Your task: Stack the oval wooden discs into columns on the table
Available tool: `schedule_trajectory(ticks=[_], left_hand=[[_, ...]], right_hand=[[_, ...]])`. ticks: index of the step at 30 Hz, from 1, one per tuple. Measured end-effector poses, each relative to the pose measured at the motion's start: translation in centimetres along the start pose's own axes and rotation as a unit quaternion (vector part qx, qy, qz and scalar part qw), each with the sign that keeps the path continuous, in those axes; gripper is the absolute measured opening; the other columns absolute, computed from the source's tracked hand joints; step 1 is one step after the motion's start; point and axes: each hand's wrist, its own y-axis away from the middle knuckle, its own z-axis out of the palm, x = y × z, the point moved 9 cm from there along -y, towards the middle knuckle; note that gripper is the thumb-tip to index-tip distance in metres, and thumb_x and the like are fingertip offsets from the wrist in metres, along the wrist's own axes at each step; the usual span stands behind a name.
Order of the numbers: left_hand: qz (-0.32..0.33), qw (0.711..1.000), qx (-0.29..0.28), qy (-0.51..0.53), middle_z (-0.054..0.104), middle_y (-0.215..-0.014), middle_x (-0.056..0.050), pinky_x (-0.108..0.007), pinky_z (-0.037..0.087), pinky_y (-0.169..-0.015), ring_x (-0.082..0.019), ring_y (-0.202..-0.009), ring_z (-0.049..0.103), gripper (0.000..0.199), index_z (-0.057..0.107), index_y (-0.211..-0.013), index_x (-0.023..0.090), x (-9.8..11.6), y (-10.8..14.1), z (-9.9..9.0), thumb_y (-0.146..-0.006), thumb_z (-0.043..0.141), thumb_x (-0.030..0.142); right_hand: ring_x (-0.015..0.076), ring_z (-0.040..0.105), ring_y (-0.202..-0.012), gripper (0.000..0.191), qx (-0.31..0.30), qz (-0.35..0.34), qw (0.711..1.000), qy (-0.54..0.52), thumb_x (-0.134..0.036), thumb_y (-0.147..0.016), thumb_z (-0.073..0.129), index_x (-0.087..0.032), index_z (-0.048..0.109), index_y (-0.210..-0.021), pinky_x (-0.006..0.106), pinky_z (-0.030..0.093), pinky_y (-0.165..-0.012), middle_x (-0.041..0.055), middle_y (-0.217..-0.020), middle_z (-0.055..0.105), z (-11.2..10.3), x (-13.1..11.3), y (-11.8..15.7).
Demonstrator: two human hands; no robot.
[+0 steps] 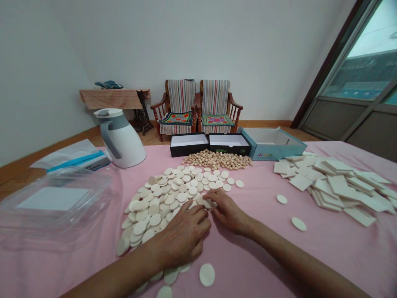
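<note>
Head view: I observe two bare hands working above a bench (248, 256) covered with pink cloth. The principal item is a broad heap of pale round discs (155, 209), located front and centre-left, its near portion partly hidden by the left hand (186, 236) and forearm.

Left hand: positioned palm down over the near right side of the heap. Its grip is partly closed, with the fingers bent and directed toward the discs. I cannot tell whether it has hold of one.

Right hand: positioned at the right edge of the heap (231, 212). Its grip is partly closed, with thumb and fingertips at a few discs beside the left hand's fingers. I cannot verify whether these discs are clamped or only touched.

Adjacent items: one loose disc (207, 275) lies in the foreground, to the right of the heap. Two further discs lie apart, between the heap and a pile of flat square tiles (336, 186) on the right. Behind the heap I note a bank of small wooden beads (218, 159), backed by a black left box (190, 150), a black right box (231, 149) and a light blue box (276, 151). Both black boxes show white interiors. On the left stand a white and grey jug (128, 145), a blue and white packet (79, 162) and a clear plastic container (56, 207).

Background: two wooden armchairs with striped covers stand against the wall.
</note>
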Motion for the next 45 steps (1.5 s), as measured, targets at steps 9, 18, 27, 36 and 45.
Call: schedule_trajectory(ticks=[9,18,27,36,45], left_hand=[[-0.023,0.999,-0.037,0.014,0.06,-0.105,-0.002,-0.046,0.015,-0.109,-0.02,-0.105,0.051,0.016,0.053,-0.089,0.021,-1.0,0.8,-0.1,-0.075,0.056,0.015],[-0.023,0.998,-0.011,0.062,0.061,-0.096,-0.001,-0.046,0.019,-0.107,-0.018,-0.095,0.054,0.01,0.053,-0.082,0.021,-1.5,1.2,-1.1,-0.079,0.05,0.012],[-0.043,0.989,0.086,0.116,0.06,-0.085,-0.004,-0.029,0.042,-0.079,-0.018,-0.085,0.054,0.005,0.054,-0.079,0.018,-4.9,-3.6,-3.1,-0.081,0.05,0.015],[-0.017,1.0,-0.002,0.024,0.06,-0.104,-0.007,-0.036,0.041,-0.09,-0.023,-0.101,0.053,0.028,0.059,-0.098,0.019,-5.3,-13.5,1.1,-0.083,0.056,0.042],[-0.09,0.995,-0.007,-0.039,0.053,-0.107,-0.013,-0.043,0.043,-0.084,-0.029,-0.104,0.05,0.022,0.053,-0.103,0.017,-6.2,-13.8,2.5,-0.085,0.048,0.03]], right_hand=[[0.0268,0.048,-0.106,0.031,0.074,0.163,0.955,0.238,-0.028,-0.084,0.05,-0.015,0.06,-0.111,0.042,0.037,-0.09,0.0142,-0.114,0.058,-5.9,8.3,-2.2],[0.026,0.043,-0.118,0.044,0.017,0.133,0.974,0.182,-0.028,-0.084,0.049,-0.019,0.052,-0.127,0.043,0.034,-0.096,0.0131,-0.13,0.051,-1.5,7.2,-2.3],[0.0201,0.044,-0.121,0.038,0.048,-0.024,0.998,0.027,-0.014,-0.084,0.039,-0.016,0.055,-0.118,0.04,0.037,-0.101,0.0123,-0.123,0.055,0.2,3.4,-3.7],[0.0263,0.057,-0.105,0.03,0.044,0.188,0.934,0.302,-0.028,-0.084,0.049,-0.017,0.064,-0.108,0.043,0.041,-0.093,0.0134,-0.11,0.065,-13.5,9.2,5.1],[0.0252,0.054,-0.113,0.053,-0.06,0.261,0.923,0.276,-0.037,-0.072,0.063,-0.025,0.056,-0.123,0.036,0.042,-0.094,0.0111,-0.127,0.056,-15.7,10.4,16.1]])
